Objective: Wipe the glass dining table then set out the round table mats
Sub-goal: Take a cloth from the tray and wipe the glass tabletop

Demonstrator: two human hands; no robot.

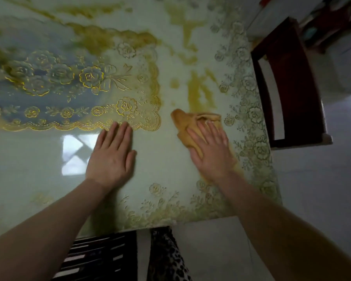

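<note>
right hand flat on cloth | cloth under palm, on table

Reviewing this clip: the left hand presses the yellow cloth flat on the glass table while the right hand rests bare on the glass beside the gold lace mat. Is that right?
Not quite: the hands are swapped. In the head view, the right hand presses the yellow cloth flat on the glass table, while the left hand rests bare on the glass beside the gold lace mat.

Right hand lies flat on the yellow cloth, pressing it to the worktop. Left hand rests flat left of the cloth, fingertips touching the gold-edged mat. A dark chair stands right of the cloth.
</note>
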